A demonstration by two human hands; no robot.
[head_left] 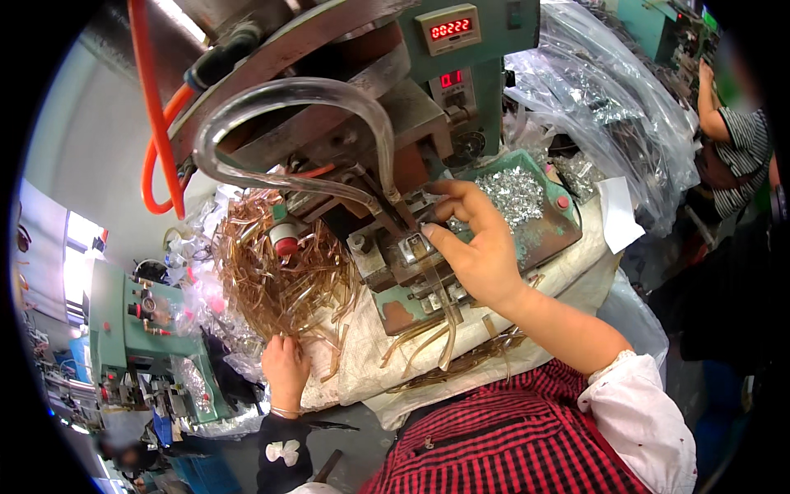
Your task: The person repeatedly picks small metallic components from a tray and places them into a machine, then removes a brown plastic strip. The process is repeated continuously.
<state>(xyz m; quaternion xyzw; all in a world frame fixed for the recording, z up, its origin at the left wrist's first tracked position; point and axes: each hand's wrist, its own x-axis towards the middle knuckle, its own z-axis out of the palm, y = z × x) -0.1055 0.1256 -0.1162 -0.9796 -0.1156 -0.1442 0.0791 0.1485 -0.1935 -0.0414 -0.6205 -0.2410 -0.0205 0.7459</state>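
Note:
At the press's metal die [416, 249], my right hand [485, 255] has its thumb and fingers bent in close around the tooling. Whatever lies between the fingertips is too small to make out. Clear brownish plastic strips [450, 329] run from the die toward me and hang over the front of the machine base. My left hand [285, 369] rests on the near edge of a heap of brown translucent strips [271, 276], fingers curled down and close together. What is under those fingertips is hidden.
Small silver metal pieces [514, 198] fill a green tray right of the die. A red button [285, 245] stands by the heap. Clear tubing [300, 86] and an orange hose [156, 107] loop above. Plastic sheeting [601, 99] lies behind; another person [732, 140] works far right.

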